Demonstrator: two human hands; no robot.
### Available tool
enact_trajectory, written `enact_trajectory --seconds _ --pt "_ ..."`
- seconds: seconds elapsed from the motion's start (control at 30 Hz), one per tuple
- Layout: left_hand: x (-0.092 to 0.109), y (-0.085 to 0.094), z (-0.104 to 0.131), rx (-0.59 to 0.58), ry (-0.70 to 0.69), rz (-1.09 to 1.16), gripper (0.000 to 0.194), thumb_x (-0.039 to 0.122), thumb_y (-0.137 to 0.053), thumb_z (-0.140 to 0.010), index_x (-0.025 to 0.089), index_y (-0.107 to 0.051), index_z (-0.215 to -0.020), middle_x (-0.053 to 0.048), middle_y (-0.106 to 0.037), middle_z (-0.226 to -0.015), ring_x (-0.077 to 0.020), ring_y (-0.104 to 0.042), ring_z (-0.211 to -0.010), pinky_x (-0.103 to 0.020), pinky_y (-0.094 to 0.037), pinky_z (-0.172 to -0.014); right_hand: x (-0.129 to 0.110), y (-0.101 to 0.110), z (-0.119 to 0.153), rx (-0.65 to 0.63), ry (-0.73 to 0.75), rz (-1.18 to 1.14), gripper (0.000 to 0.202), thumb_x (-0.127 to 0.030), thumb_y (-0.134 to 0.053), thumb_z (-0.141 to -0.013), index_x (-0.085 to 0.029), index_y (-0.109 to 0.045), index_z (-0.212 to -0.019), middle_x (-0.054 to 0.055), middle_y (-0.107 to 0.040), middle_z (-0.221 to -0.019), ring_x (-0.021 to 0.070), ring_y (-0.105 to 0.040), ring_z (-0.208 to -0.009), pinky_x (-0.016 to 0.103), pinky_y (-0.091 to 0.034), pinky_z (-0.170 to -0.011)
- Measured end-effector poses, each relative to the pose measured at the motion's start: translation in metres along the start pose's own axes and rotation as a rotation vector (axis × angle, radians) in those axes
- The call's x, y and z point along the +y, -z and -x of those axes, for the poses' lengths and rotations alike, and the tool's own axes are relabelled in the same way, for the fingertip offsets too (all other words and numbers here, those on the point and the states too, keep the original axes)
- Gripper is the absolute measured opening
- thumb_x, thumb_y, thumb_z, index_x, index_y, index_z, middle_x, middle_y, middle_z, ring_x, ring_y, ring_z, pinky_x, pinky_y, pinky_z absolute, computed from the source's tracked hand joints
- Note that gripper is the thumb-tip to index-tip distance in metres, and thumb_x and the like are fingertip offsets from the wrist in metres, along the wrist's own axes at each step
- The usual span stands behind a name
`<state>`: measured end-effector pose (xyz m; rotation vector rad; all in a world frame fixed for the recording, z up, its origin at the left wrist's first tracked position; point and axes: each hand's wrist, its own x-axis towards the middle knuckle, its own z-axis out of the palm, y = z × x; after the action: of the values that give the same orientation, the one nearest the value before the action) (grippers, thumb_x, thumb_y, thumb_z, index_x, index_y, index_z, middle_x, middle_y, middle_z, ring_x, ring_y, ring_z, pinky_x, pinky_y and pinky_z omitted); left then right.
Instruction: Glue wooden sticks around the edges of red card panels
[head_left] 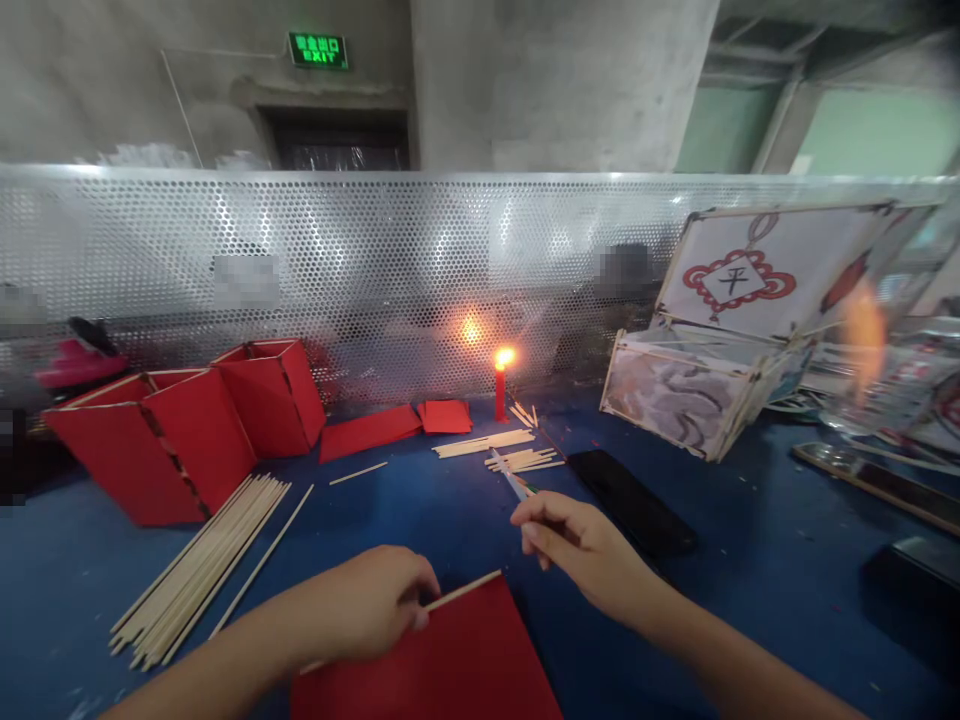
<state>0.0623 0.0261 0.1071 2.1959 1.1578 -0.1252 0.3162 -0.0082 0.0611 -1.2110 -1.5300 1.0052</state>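
My left hand (382, 600) is closed on a thin wooden stick (469, 590), holding it along the top edge of a sheet of red paper (450, 670). The stick's middle is hidden under that hand. To the right, my right hand (574, 540) is closed with fingertips together around a slim pointed tool (514, 480). Its tip is pale and there is a green part by the fingers; blur hides its exact kind. Short wooden sticks (525, 460) lie just beyond the tool. Behind them a red candle (500, 395) stands upright and burns.
Red box-like frames (195, 430) stand at left, behind a bundle of long sticks (202, 570). Folded red paper (371, 432) lies near the perforated metal screen (375, 260). A black phone-like slab (630, 500) rests at right, before a painted white paper lantern (667, 385).
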Motion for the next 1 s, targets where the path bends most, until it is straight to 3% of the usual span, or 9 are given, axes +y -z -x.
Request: enact_trajectory --seconds 0.1,0.23,0.37,0.5,0.67,0.8,1.0 --pt "-0.004 0.009 0.007 0.003 -0.016 0.141 0.017 0.025 -0.055 -0.082 0.021 -0.07 -0.088 -0.005 -0.075 -0.097 -0.0273 -0.068 -0.094 -0.032 -0.047 -0.076 0.003 0.002 -0.005 0.102 -0.018 -0.092 0.026 -0.044 -0.068 -0.08 -0.021 -0.067 -0.091 0.0 -0.061 -0.071 0.0145 -0.055 -0.061 0.03 -0.046 -0.061" --pt "-0.018 0.009 0.015 0.15 0.01 0.442 0.034 0.049 -0.044 -0.093 0.022 -0.063 -0.105 -0.004 -0.072 -0.1 -0.0229 -0.066 -0.087 -0.028 -0.048 -0.064 0.006 -0.001 -0.007 0.244 -0.047 -0.3 0.046 -0.063 -0.071 -0.077 -0.022 -0.07 -0.097 0.006 -0.069 -0.086 0.0196 -0.062 -0.076 0.035 -0.051 -0.07" --pt "-0.027 -0.004 0.016 0.383 -0.04 1.008 0.045 0.063 -0.066 -0.083 0.024 -0.065 -0.105 -0.003 -0.072 -0.099 -0.0205 -0.066 -0.086 -0.031 -0.055 -0.071 0.008 -0.014 0.0 0.168 -0.164 -0.438 0.067 -0.072 -0.073 -0.071 -0.022 -0.07 -0.115 0.013 -0.071 -0.117 0.0294 -0.064 -0.112 0.044 -0.05 -0.096" --pt "-0.017 -0.018 0.014 0.406 -0.074 1.228 0.048 0.06 -0.081 -0.071 0.023 -0.07 -0.099 -0.001 -0.074 -0.086 -0.0182 -0.067 -0.075 -0.031 -0.057 -0.068 0.009 -0.03 0.011 0.024 -0.286 -0.556 0.072 -0.066 -0.08 -0.068 -0.023 -0.065 -0.124 0.013 -0.068 -0.129 0.0276 -0.06 -0.124 0.043 -0.043 -0.108" --pt "-0.004 -0.028 0.013 0.364 -0.089 1.358 0.047 0.057 -0.084 -0.068 0.023 -0.071 -0.098 -0.004 -0.076 -0.09 -0.018 -0.068 -0.07 -0.03 -0.056 -0.064 0.001 -0.043 0.018 -0.164 -0.338 -0.742 0.055 -0.052 -0.084 -0.072 -0.021 -0.068 -0.115 0.009 -0.074 -0.112 0.0249 -0.069 -0.107 0.039 -0.049 -0.098" --pt "-0.007 -0.03 0.014 0.469 -0.049 1.274 0.043 0.058 -0.082 -0.07 0.023 -0.072 -0.095 -0.004 -0.076 -0.094 -0.0215 -0.069 -0.08 -0.031 -0.057 -0.068 -0.004 -0.04 0.017 -0.073 -0.242 -0.646 0.036 -0.047 -0.084 -0.074 -0.02 -0.072 -0.094 0.005 -0.074 -0.097 0.0214 -0.069 -0.093 0.033 -0.051 -0.086" --pt "-0.014 -0.033 0.013 0.522 -0.024 1.131 0.037 0.057 -0.08 -0.071 0.023 -0.074 -0.085 -0.002 -0.074 -0.084 -0.0227 -0.067 -0.08 -0.034 -0.058 -0.074 -0.001 -0.032 0.017 0.051 -0.232 -0.498 0.035 -0.048 -0.087 -0.068 -0.02 -0.07 -0.079 0.001 -0.069 -0.083 0.0157 -0.06 -0.077 0.028 -0.048 -0.073"
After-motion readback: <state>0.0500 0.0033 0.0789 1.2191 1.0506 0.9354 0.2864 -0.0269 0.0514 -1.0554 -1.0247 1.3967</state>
